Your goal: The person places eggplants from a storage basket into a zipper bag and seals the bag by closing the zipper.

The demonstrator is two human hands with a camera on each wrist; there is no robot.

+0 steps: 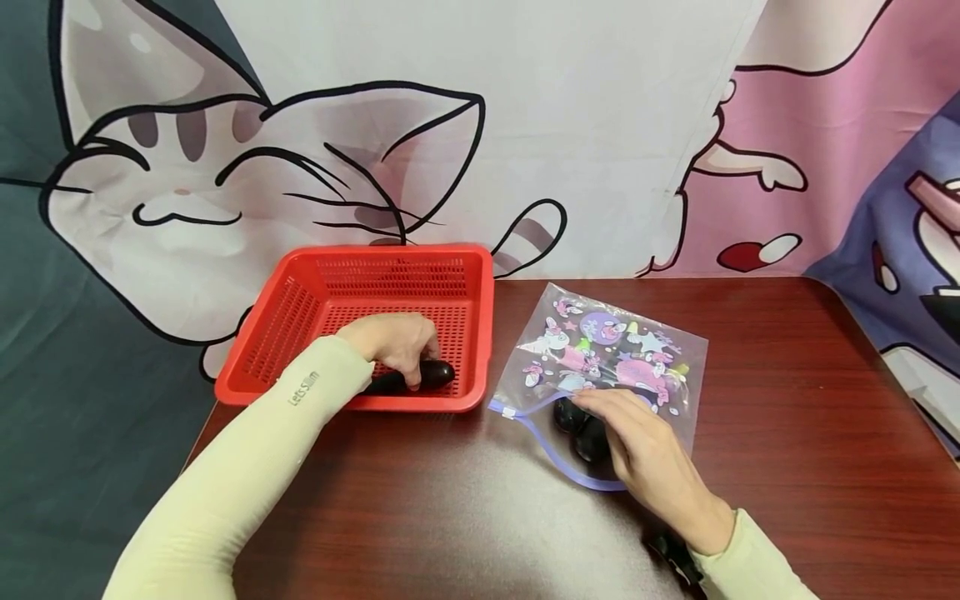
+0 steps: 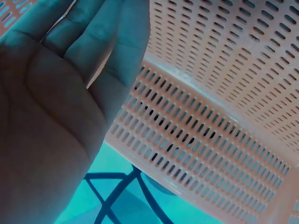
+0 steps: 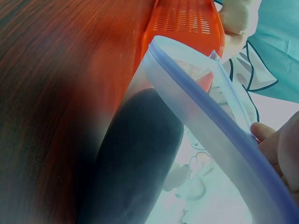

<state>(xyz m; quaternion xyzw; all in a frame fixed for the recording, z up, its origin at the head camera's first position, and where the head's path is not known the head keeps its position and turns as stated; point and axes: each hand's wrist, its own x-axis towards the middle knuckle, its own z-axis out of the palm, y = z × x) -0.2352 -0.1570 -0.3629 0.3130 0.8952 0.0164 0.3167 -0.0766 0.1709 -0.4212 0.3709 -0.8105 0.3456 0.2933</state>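
Observation:
My left hand [image 1: 397,340] reaches into the red basket [image 1: 483,333] and grips a long, glossy black eggplant [image 1: 437,375] lying along its near side. In the left wrist view the palm [image 2: 42,107] shows, but the eggplant is hidden. On the table to the right lies a clear zip bag [image 1: 682,354] with colourful cartoon prints and a purple zip edge. My right hand [image 1: 652,450] pinches the upper lip of its mouth, which gapes toward me. Inside the bag rest dark eggplants [image 3: 135,154], their rounded ends near the opening.
The brown wooden table [image 1: 420,500] meets a cartoon-cat cloth [image 1: 600,150] hanging behind it. A white slider [image 1: 508,412] sits at the bag's left corner. A black device [image 1: 675,557] is strapped at my right wrist.

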